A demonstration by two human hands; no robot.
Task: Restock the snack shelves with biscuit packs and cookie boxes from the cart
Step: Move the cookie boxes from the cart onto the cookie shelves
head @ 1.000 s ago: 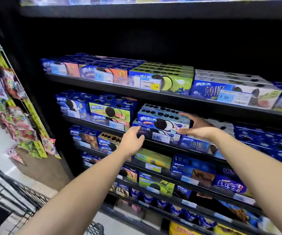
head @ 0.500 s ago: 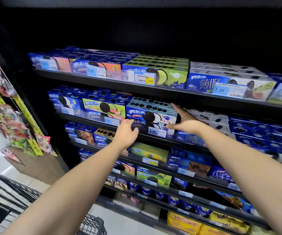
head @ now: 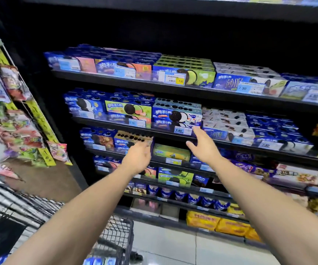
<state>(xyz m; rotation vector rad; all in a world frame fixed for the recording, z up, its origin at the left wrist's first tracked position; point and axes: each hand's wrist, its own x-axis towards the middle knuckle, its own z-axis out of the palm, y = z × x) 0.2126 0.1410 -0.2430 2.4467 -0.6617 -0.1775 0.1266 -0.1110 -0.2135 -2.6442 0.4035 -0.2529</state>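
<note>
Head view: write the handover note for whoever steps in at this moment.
Left hand: open, empty, in front of the tan cookie box.
Right hand: open, empty, just below the 6.80 price tag.
Done: pale-blue cookie boxes sit stacked on the shelf behind that tag.
Left: blue packs lie in the cart; probably shelve those next.

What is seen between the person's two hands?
Head view: a flat yellow-green cardboard box shows between the left hand and the right hand, farther back.
</note>
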